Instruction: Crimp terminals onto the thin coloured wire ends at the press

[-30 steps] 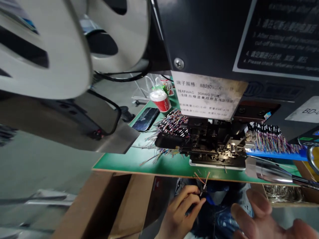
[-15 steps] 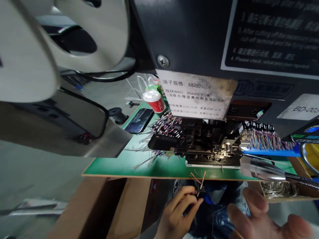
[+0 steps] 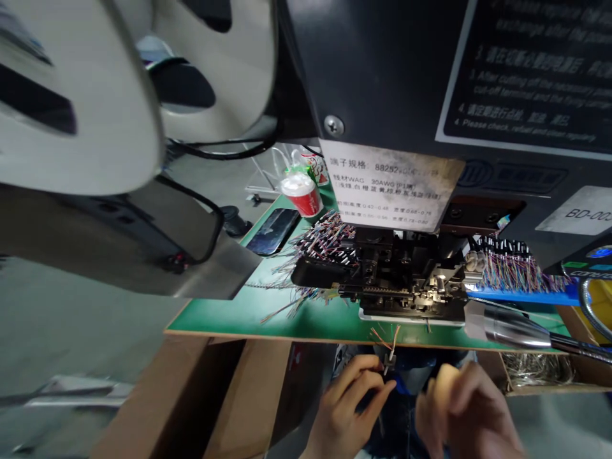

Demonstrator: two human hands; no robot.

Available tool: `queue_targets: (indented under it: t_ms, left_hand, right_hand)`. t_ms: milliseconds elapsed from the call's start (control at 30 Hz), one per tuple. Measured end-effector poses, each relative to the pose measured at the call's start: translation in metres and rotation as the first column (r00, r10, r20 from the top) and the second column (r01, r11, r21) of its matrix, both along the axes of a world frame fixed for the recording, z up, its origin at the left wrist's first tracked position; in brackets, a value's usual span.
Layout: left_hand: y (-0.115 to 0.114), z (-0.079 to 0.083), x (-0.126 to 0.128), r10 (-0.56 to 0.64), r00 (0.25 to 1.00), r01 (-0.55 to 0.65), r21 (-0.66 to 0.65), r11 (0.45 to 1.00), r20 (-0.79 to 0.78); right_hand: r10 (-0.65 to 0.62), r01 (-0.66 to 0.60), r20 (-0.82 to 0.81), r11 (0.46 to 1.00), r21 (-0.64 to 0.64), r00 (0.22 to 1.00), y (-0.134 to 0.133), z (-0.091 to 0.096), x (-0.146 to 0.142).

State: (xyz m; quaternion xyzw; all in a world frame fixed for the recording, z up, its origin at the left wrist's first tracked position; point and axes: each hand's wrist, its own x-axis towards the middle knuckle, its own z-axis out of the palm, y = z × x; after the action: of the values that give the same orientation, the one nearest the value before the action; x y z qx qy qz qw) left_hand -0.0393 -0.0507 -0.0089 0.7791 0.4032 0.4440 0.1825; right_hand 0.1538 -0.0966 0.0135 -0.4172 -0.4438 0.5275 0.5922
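My left hand (image 3: 347,408) is below the front edge of the green bench top (image 3: 306,319), pinching a small black connector with thin orange wires (image 3: 388,350) that fan upward. My right hand (image 3: 466,414) is just right of it, fingers curled together close to the connector; what they hold, if anything, is hidden. Above the hands sits the black crimping machine (image 3: 406,280) with its metal die at the bench edge.
Bundles of coloured wires lie on a black tray (image 3: 325,245) left of the die and on a blue tray (image 3: 521,280) to the right. A red cup (image 3: 302,194) and a phone (image 3: 273,231) are at the back left. A large reel (image 3: 86,102) hangs upper left; cardboard boxes (image 3: 239,395) stand below.
My right hand has moved left toward the connector and its fingers have closed from spread. My left hand still holds the connector in about the same place.
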Motion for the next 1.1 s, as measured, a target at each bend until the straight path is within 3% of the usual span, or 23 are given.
queue_targets:
  t_ms: [133,300,400,533,633,867,1033,1100]
  left_hand:
    - [-0.001,0.0,0.017,-0.02,0.999,0.019,0.016,1.0,0.043]
    - [-0.006,-0.014,0.036,-0.07,0.981,0.076,-0.028,0.997,0.181]
    - [-0.001,-0.007,0.037,-0.031,0.959,0.08,-0.161,0.984,0.283]
    - [0.013,0.009,0.035,0.019,0.878,0.22,-0.439,0.871,0.479]
    - [0.022,0.012,0.038,0.013,0.846,0.328,-0.542,0.774,0.532]
    - [0.022,0.007,0.043,0.058,0.859,0.324,-0.628,0.708,0.509]
    - [0.019,0.002,0.045,0.052,0.789,0.473,-0.658,0.586,0.613]
    - [0.019,-0.001,0.043,0.022,0.759,0.52,-0.626,0.581,0.651]
  right_hand:
    - [-0.182,0.184,0.028,0.976,-0.119,0.983,0.019,-0.016,-0.015]
    - [-0.12,0.133,0.076,0.973,-0.191,0.99,0.025,-0.036,-0.01]
    - [-0.115,0.123,0.049,0.968,-0.221,0.992,0.027,-0.036,-0.001]
    - [-0.021,0.007,-0.055,0.971,-0.237,0.998,0.028,-0.031,0.005]
    - [0.04,-0.063,-0.101,0.97,-0.235,0.994,0.028,-0.03,0.005]
    - [0.051,-0.101,-0.228,0.971,-0.215,0.972,0.032,-0.035,0.009]
    - [0.201,-0.302,-0.392,0.929,-0.214,0.898,0.034,-0.04,0.013]
    - [0.256,-0.37,-0.45,0.91,-0.186,0.856,0.035,-0.044,0.014]
